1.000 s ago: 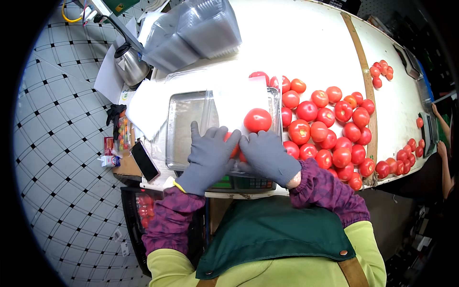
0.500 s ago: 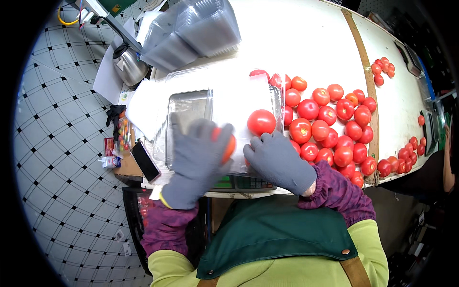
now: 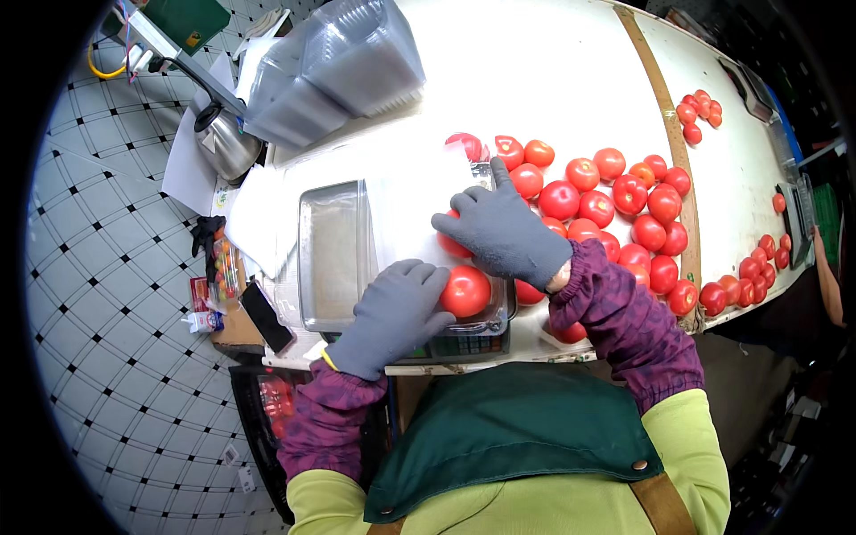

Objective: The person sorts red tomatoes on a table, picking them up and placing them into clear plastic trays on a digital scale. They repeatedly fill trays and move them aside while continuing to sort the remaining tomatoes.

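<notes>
Both of my hands wear grey gloves and meet over a clear plastic container (image 3: 502, 314) on the table. My left hand (image 3: 392, 314) has its fingers and thumb around the left side of a large red tomato (image 3: 466, 292) at the container's near end. Just beyond it, my right hand (image 3: 508, 227) curls its fingertips over a second tomato (image 3: 452, 239), partly hidden under the glove, while its index finger points toward the container's far edge. Another tomato (image 3: 464, 146) shows at the far end. The container's empty half (image 3: 332, 259) lies to the left.
Many loose tomatoes (image 3: 596, 209) spread to the right, up to a brown strip (image 3: 664, 98). Stacked clear containers (image 3: 361, 58) stand at the back left, near a steel kettle (image 3: 227, 143). A phone (image 3: 266, 316) lies at the left edge. A scale (image 3: 468, 345) shows under the container's near side.
My left hand has brought its tomato rightward to the container's near end. My right hand has moved farther from me, onto another tomato, with its index finger stretched out. The view has shifted slightly.
</notes>
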Demonstrator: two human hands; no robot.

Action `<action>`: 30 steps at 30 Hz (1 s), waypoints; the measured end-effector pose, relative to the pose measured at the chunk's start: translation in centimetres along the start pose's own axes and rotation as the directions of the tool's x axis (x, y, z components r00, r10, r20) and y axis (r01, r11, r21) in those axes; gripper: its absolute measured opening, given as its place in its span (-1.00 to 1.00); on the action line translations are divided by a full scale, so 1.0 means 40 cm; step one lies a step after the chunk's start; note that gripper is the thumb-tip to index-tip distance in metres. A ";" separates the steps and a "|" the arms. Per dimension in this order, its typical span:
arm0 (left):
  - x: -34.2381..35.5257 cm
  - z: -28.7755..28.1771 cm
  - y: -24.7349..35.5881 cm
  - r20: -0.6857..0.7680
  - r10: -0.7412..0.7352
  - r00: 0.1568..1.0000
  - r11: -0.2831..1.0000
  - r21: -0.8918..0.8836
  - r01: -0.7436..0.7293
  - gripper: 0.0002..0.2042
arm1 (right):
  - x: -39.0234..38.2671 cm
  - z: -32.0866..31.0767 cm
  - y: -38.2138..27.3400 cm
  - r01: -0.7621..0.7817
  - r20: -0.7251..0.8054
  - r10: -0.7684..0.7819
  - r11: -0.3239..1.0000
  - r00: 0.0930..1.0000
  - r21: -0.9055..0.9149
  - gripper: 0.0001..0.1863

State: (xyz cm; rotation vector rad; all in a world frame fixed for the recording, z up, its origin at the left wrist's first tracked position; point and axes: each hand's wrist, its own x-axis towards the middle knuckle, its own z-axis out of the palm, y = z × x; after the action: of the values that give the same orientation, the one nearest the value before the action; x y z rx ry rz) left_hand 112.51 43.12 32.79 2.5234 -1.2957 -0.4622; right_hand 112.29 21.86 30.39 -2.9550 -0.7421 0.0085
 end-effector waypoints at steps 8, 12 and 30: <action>-0.085 -0.034 -0.091 -0.560 -0.202 0.804 0.978 -0.157 0.137 -0.63 | 0.046 0.024 -0.105 -0.038 -0.287 0.143 0.938 0.947 0.344 -0.39; -0.027 -0.009 -0.078 -0.471 -0.120 0.874 0.992 -0.031 0.119 -0.58 | 0.013 0.080 -0.131 -0.061 -0.221 0.097 0.984 0.970 0.166 -0.60; 0.052 0.080 -0.058 -0.373 -0.297 0.879 0.936 0.069 0.346 -0.57 | -0.160 0.170 0.226 -0.416 -0.297 0.492 0.864 0.819 0.285 -0.77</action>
State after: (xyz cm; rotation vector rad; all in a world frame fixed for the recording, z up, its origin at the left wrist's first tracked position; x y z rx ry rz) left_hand 114.10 42.44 28.68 2.7774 -0.7977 0.0335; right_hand 110.69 11.52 22.69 -2.7329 0.0287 -0.3878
